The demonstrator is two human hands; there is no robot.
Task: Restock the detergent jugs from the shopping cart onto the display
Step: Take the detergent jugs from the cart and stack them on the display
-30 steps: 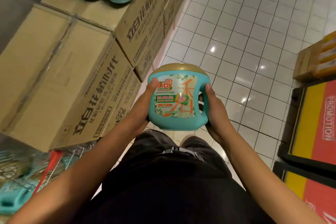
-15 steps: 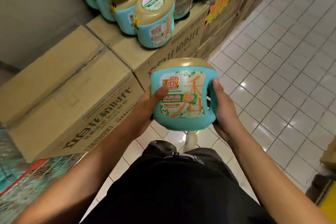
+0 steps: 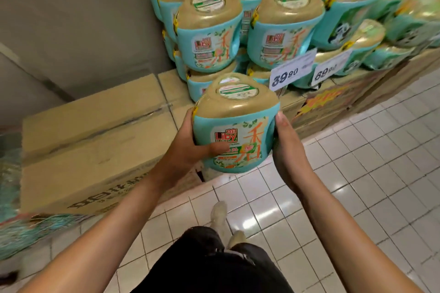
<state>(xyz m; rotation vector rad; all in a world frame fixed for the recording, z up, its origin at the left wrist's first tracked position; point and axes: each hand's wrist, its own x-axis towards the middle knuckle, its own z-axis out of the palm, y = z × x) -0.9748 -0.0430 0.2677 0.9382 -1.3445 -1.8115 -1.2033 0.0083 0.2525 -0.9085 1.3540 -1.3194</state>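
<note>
Head view

- Held jug (image 3: 234, 131): teal body, gold cap, label facing the camera; centre of frame, upright, in the air in front of the display and not yet on it.
- Left hand (image 3: 188, 147): clasps the jug's left side, thumb laid across the label.
- Right hand (image 3: 288, 150): cups the jug's right side, thumb up by the cap; its fingers are hidden behind the jug, so this appears to be a wrapped hold.
- Display stack (image 3: 209, 38): matching jugs in tiers, upper centre to upper right, standing on cartons.
- Carton (image 3: 95, 140): left of centre, its top bare and lower than the stack.
- Price tags (image 3: 292, 70): two cards leaning at the stack's front edge, just above the held jug.
- Shopping cart (image 3: 14, 233): lower left, blurred; contents unclear.
- Risks, as judged:
  - The rounded caps give poor footing, so a jug set off-centre may slide off.
  - Reaching in may knock the price tags.
  - Nudging a front jug could topple the tier.
  - The smooth sides may slip if one hand lets go early.
</note>
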